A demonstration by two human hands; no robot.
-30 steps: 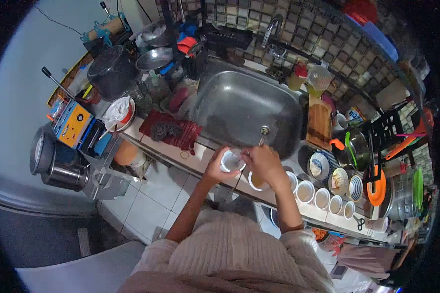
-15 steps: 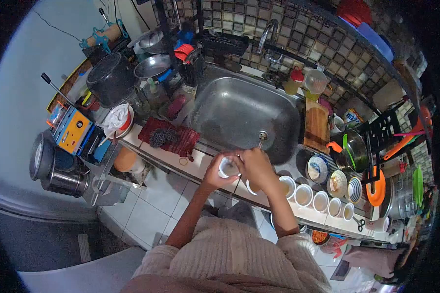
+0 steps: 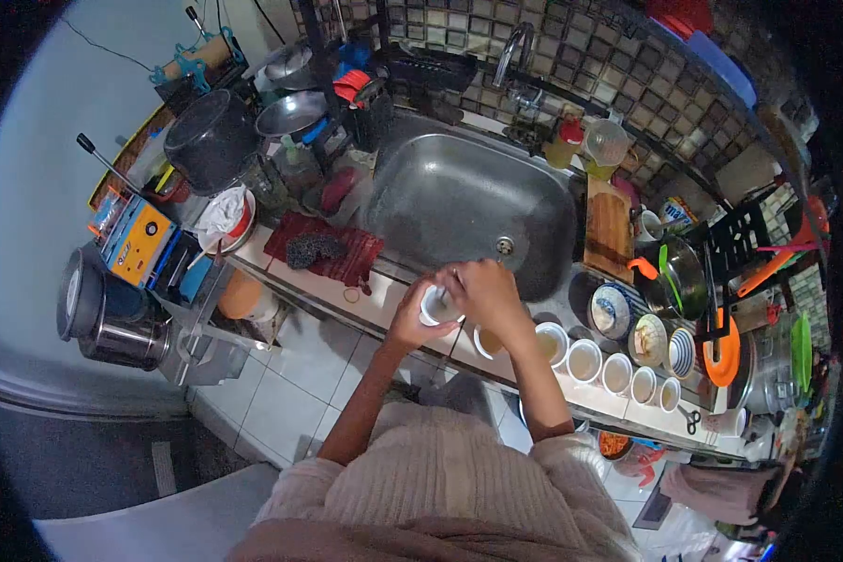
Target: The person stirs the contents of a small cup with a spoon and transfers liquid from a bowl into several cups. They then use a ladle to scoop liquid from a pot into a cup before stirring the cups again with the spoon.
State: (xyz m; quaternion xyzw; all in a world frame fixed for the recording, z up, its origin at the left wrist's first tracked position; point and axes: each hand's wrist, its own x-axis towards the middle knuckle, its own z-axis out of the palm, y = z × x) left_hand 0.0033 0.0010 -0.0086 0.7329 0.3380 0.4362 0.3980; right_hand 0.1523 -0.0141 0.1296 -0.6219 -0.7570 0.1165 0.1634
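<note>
My left hand (image 3: 412,318) holds a small white cup (image 3: 436,306) over the front edge of the counter, just in front of the steel sink (image 3: 468,201). My right hand (image 3: 487,298) is closed over the cup's right rim; whatever it holds is hidden by its fingers. Beside my right wrist stands another white cup (image 3: 485,344) with brownish liquid. A row of several more white cups (image 3: 585,361) runs to the right along the counter edge.
A red cloth with a dark scrubber (image 3: 320,251) lies left of the sink. A black pot (image 3: 211,140), steel bowls and an orange-blue appliance (image 3: 136,239) crowd the left. A wooden board (image 3: 611,229), patterned bowls (image 3: 613,314) and a pan (image 3: 679,276) sit on the right.
Both hands have stayed together on the cup. My right hand has shifted slightly left and up over the rim. The view has moved a little.
</note>
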